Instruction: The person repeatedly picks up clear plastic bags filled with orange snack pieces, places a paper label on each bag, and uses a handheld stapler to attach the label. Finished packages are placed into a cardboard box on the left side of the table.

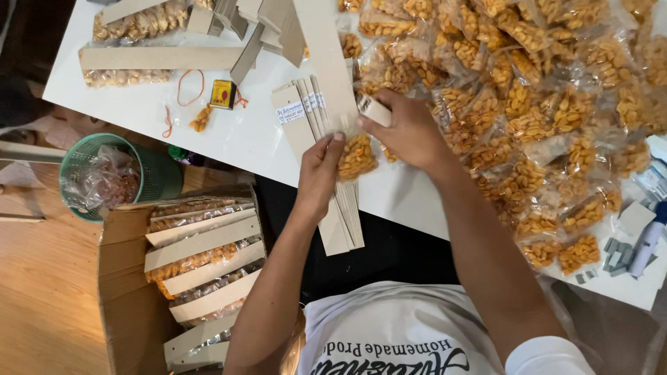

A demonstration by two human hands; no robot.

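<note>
Head view, looking down on a white table (229,135) with both hands at its near edge. The left hand (321,172) has its fingers closed on a small clear bag of orange snacks (357,157), which lies against a fanned stack of long cardboard strips (326,173) running from 11 o'clock to 5 o'clock under the hands. The right hand (410,132), just at 1 o'clock of the left, is clamped on a small pale stapler-like tool (374,110) held over the top of the bag, with the thumb and fingers pressed together around it.

At 2 o'clock of the hands a big heap of filled snack bags (542,104) covers the table. At 10 o'clock lie a red rubber band (189,87) and a small yellow box (222,94), with more strips and bags beyond them. At 8 o'clock, on the wooden floor (42,292), an open cardboard box (125,305) holds finished strips with bags fixed to them. A green mesh bin (149,173) with a plastic liner stands at 9 o'clock.
</note>
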